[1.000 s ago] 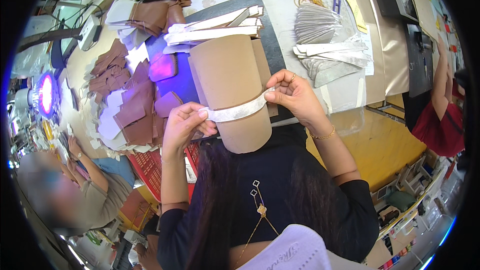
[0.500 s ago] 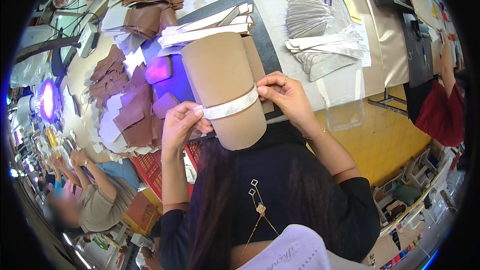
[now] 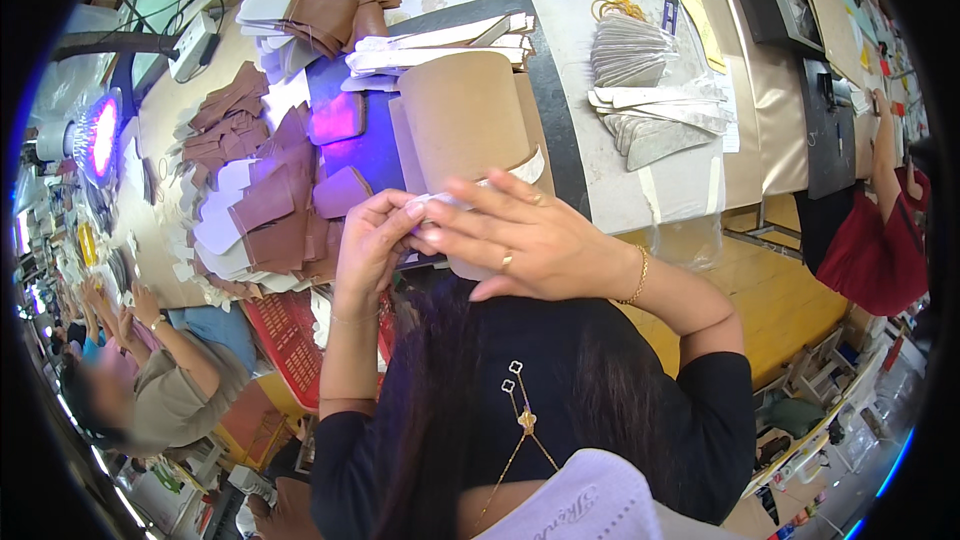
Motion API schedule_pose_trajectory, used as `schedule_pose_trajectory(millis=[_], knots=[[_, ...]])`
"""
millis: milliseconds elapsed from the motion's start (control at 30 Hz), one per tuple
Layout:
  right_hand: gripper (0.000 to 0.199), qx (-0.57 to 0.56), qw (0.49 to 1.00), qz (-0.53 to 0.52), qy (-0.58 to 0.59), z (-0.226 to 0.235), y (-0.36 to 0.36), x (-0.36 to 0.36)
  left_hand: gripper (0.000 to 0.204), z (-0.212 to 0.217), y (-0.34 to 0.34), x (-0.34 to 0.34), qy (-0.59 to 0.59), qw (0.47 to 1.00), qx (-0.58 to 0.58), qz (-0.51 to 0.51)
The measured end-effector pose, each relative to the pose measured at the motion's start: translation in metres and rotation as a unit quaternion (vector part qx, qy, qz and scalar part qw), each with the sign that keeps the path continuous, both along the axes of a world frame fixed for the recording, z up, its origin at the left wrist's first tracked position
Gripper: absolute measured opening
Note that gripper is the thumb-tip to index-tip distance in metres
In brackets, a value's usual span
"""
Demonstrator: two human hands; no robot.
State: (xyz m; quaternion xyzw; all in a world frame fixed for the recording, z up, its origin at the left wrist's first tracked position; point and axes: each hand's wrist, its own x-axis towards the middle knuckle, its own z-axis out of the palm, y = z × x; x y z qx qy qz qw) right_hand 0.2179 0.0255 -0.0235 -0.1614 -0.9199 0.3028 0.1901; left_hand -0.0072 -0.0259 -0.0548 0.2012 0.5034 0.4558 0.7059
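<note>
A tan curved, tube-like form sits in front of me at the table's near edge, a flat tan piece beneath it. Around its near part runs a white strip, whose right end lifts a little off the surface. My left hand is closed, pinching the strip's left end between thumb and fingertips. Across the form lies my right hand, open, its fingers stretched leftward over the strip with the tips close to the left thumb. That hand hides the middle of the strip.
Behind the form, white-edged strips rest on a dark board. Brown and white cut pieces pile at left, beside a glowing purple lamp. Grey-white fanned pieces lie at right. A red basket stands below the table edge.
My right hand has let go of the strip's right end and moved left, flattening over the form's front. My left hand stays pinched at the left end.
</note>
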Motion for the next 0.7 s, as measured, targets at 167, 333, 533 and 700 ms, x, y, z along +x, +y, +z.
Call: schedule_pose_trajectory(millis=[167,333,533,700], knots=[[0.068,-0.095,0.976,-0.119,0.154,-0.043,-0.015,0.018,0.014,-0.007,0.006,-0.004,-0.020,0.999,-0.002,-0.035],[0.073,-0.322,0.895,-0.239,0.195,-0.067,-0.028,0.021,0.014,-0.012,0.009,-0.008,-0.034,0.998,0.005,-0.054],[0.053,-0.438,0.831,-0.317,0.126,-0.057,-0.006,0.056,0.014,0.016,0.023,-0.005,0.014,0.994,0.051,-0.100],[0.027,0.126,0.866,-0.482,-0.039,-0.051,0.052,0.109,0.016,0.061,0.052,0.007,0.031,0.976,0.133,-0.168]])
